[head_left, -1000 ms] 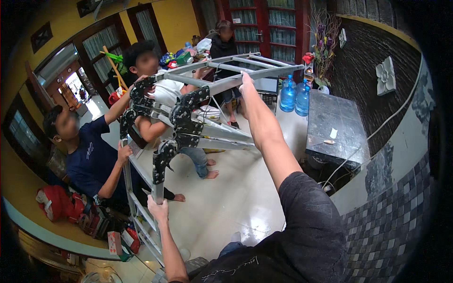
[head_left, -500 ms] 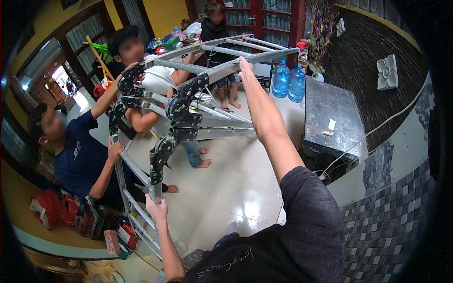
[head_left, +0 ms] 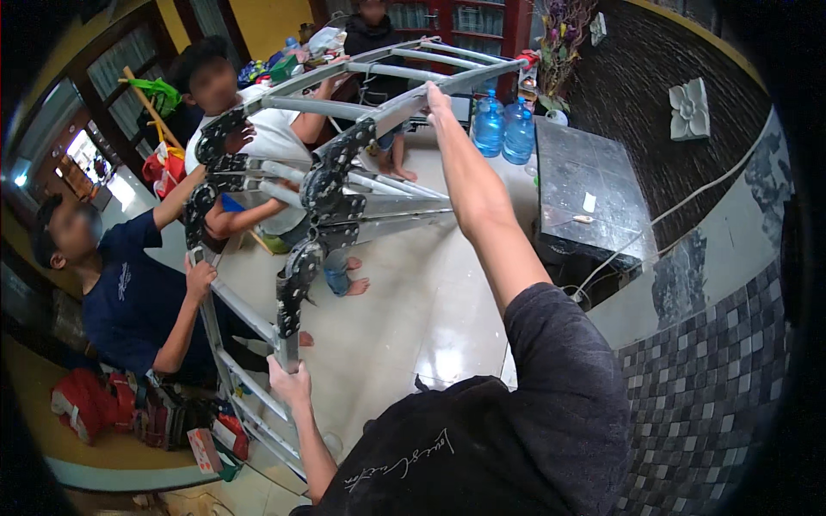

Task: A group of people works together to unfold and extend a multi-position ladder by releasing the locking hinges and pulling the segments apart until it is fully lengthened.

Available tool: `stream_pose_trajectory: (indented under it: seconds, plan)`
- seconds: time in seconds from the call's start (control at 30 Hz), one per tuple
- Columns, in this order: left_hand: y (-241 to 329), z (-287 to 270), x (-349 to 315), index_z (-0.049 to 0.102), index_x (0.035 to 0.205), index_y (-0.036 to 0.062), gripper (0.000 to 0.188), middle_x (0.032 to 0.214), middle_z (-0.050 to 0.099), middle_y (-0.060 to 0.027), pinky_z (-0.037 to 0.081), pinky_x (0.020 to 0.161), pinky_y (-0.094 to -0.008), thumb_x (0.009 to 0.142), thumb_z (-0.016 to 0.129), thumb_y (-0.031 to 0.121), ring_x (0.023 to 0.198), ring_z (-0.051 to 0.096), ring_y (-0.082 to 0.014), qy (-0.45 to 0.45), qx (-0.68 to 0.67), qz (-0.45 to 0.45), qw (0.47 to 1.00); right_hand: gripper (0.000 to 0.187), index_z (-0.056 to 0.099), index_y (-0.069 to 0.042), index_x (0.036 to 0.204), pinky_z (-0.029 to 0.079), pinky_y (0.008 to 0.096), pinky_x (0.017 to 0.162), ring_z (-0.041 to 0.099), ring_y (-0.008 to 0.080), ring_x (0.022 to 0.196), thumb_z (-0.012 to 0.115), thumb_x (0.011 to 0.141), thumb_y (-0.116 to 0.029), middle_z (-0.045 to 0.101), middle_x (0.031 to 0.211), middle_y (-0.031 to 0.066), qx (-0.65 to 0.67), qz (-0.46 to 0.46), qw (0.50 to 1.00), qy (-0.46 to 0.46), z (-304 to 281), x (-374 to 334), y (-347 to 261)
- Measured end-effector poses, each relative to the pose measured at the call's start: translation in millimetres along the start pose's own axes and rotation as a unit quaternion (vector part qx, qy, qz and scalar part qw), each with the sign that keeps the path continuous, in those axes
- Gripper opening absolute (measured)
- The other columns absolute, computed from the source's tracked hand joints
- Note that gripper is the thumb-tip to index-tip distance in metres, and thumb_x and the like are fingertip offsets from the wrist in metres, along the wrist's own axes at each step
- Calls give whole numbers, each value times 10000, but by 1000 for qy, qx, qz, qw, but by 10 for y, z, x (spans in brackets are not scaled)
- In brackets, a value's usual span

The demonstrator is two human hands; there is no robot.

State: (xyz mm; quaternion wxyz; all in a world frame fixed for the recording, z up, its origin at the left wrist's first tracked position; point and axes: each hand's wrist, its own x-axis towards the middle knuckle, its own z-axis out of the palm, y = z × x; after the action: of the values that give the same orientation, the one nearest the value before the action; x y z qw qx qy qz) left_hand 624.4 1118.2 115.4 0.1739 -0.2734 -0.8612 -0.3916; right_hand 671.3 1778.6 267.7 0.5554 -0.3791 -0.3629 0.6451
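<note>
A folding aluminium ladder (head_left: pixel 477 83) with black riveted hinges (head_left: pixel 342 168) is held up in front of me, partly folded, its sections at angles. High on its far section, my right hand (head_left: pixel 437 100) is closed around the side rail. Lower left, my left hand (head_left: pixel 290 383) grips the rail just below a black hinge. A person in a dark blue shirt (head_left: pixel 129 288) holds the ladder's left rail with one hand (head_left: pixel 200 277); their other hand is hidden behind the hinges. Beyond the hinges, a person in a white shirt (head_left: pixel 271 120) also has hands on it.
Blue water bottles (head_left: pixel 489 125) stand beside a dark stone-topped block (head_left: pixel 594 185) on the right, with a scraper on it. Another person (head_left: pixel 370 43) is at the back. Red bags (head_left: pixel 82 402) and boxes lie at lower left. A cable (head_left: pixel 615 254) hangs along the right wall.
The whole view has shifted, so most of the scene sits farther left and higher. Both my hands keep their hold on the ladder. The dark-blue-shirted person's upper hand has gone behind the hinges.
</note>
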Motion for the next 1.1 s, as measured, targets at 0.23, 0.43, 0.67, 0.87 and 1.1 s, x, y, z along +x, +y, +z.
stream_pose_trajectory:
  seconds: [0.23,0.43,0.67,0.87,1.1]
  plan:
    - [-54,-3,44,533,943,24,341,815,579,-227,452,691,-466,622,647,29,775,561,-447,10,-42,4,999,432,594,-108,1061,463,452,738,565,242,867,600,818,-465,599,991,79,26,-2,998,-55,-83,122,128]
    - [-62,23,96,520,835,15,251,729,550,-189,454,661,-427,613,635,35,719,562,-407,6,-5,-6,1000,728,471,24,1235,430,524,929,538,322,1067,681,696,-418,540,1178,178,276,29,961,-13,27,553,90]
    - [23,68,90,521,820,31,234,729,566,-177,451,633,-412,610,625,30,684,568,-387,35,14,-24,999,629,488,104,1137,532,528,772,611,349,896,707,676,-263,561,1096,215,233,34,971,50,-26,963,-6]
    - [11,118,113,512,809,23,233,713,559,-167,449,632,-406,608,628,27,667,569,-366,18,7,-68,998,569,458,99,1187,525,561,788,611,361,939,657,747,-201,536,1155,228,210,49,975,62,-41,836,-102]
    - [0,95,117,505,807,19,242,716,554,-174,448,635,-416,601,630,30,676,563,-383,17,5,-34,999,553,428,46,1247,479,545,894,559,329,1044,633,820,-240,506,1188,174,231,55,970,60,-32,688,-183]
